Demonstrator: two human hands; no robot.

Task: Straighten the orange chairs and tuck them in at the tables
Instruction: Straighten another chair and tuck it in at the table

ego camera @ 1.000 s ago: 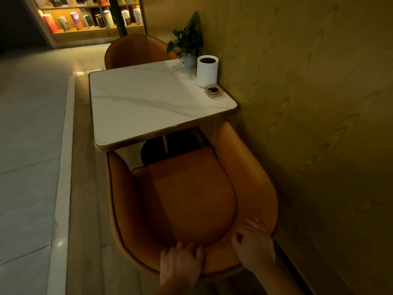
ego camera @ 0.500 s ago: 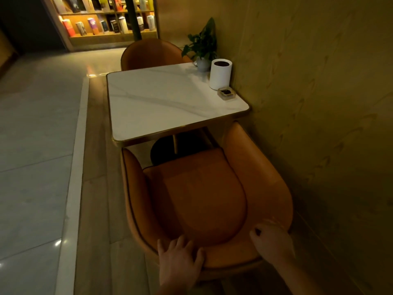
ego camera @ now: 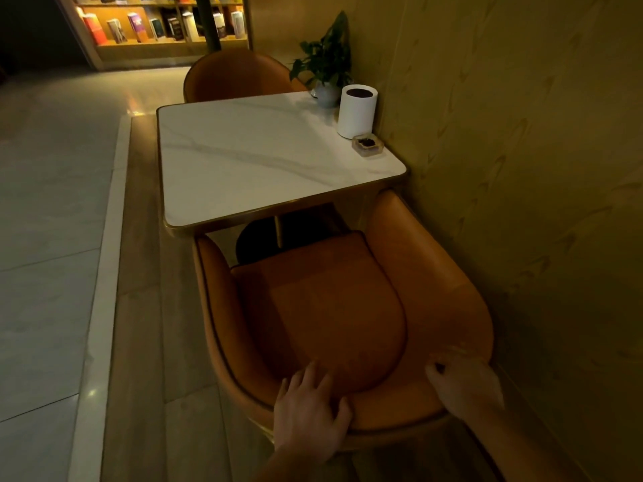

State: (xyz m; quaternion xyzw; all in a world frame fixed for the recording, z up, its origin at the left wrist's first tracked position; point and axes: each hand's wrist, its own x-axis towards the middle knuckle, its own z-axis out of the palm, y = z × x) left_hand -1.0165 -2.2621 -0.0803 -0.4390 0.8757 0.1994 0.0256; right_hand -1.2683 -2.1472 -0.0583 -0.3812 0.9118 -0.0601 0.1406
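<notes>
An orange tub chair (ego camera: pixel 334 307) stands in front of me, its seat facing a white marble table (ego camera: pixel 250 158) with a gold rim. The chair's arms reach the table's near edge, and it sits slightly turned toward the wall. My left hand (ego camera: pixel 309 412) lies over the top of the backrest, fingers spread on the inner side. My right hand (ego camera: pixel 462 380) grips the backrest's right corner with curled fingers. A second orange chair (ego camera: pixel 236 76) stands at the table's far side, its back toward me partly hidden by the tabletop.
A wood-panelled wall (ego camera: pixel 522 168) runs close along the right of the chair. On the table's far right stand a potted plant (ego camera: pixel 327 71), a white cylinder (ego camera: pixel 356 113) and a small glass ashtray (ego camera: pixel 367 145). Tiled floor opens to the left; a bookshelf (ego camera: pixel 160 26) is far back.
My right hand slid along the backrest to its right corner and curled round it. My left hand stayed on the backrest. The view shifted, so the table sits farther right in frame.
</notes>
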